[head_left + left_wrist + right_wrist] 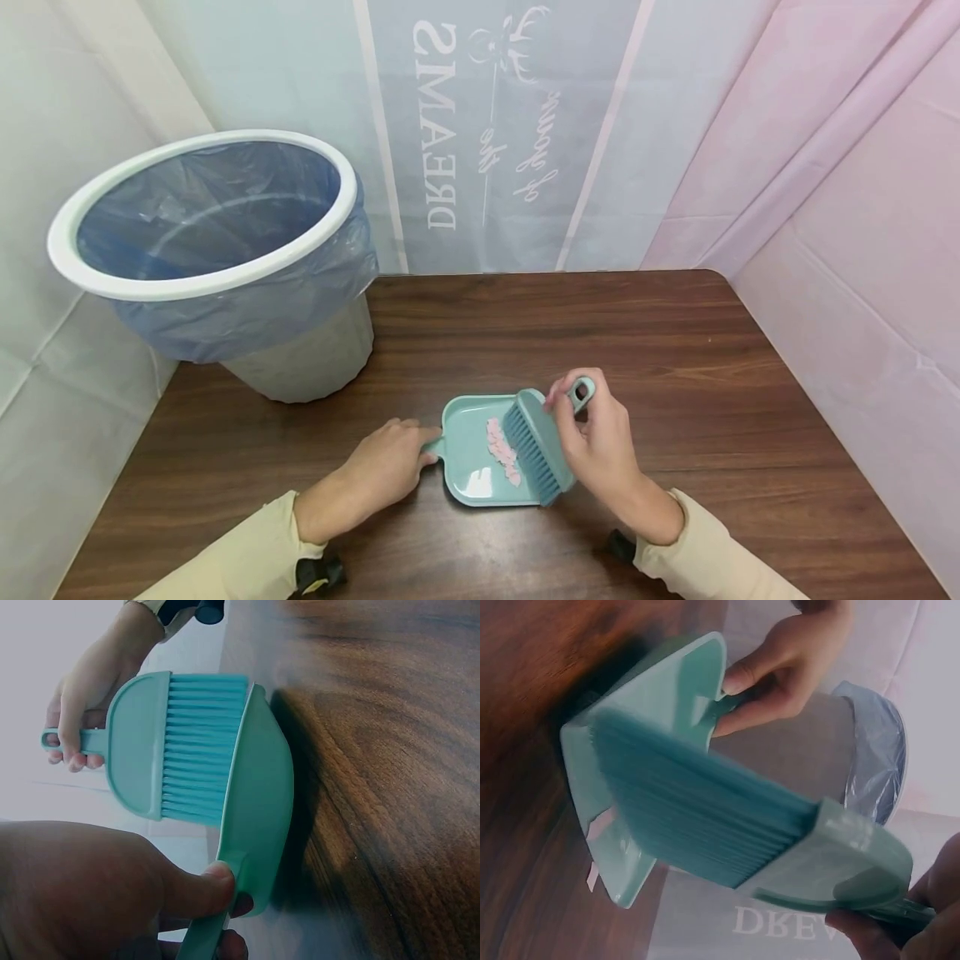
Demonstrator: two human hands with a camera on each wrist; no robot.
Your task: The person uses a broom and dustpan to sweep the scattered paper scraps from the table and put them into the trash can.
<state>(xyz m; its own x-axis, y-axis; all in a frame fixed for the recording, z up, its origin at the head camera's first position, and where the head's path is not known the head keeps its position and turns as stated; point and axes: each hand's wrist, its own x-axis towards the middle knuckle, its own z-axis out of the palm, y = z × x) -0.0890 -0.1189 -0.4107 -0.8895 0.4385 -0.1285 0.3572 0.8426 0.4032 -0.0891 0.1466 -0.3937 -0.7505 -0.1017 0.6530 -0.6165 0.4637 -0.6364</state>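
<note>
My left hand (392, 462) pinches the short handle of a mint-green dustpan (465, 483), thumb on top in the left wrist view. A little heap of pink scraps (500, 450) lies in the pan. My right hand (600, 429) grips the handle of a matching hand brush (553, 433). Its teal bristles (202, 742) reach down into the pan at the open front edge, to the right of the scraps. From the right wrist, one pink scrap (601, 823) shows near the pan's front lip, and another small scrap (592, 876) is just outside that lip.
A large grey bin (322, 354) with a white rim and blue liner bag (300, 292) stands at the back left of the brown wooden table (600, 325). Printed cloth (495, 150) hangs behind the table, and pale cloth walls flank both sides.
</note>
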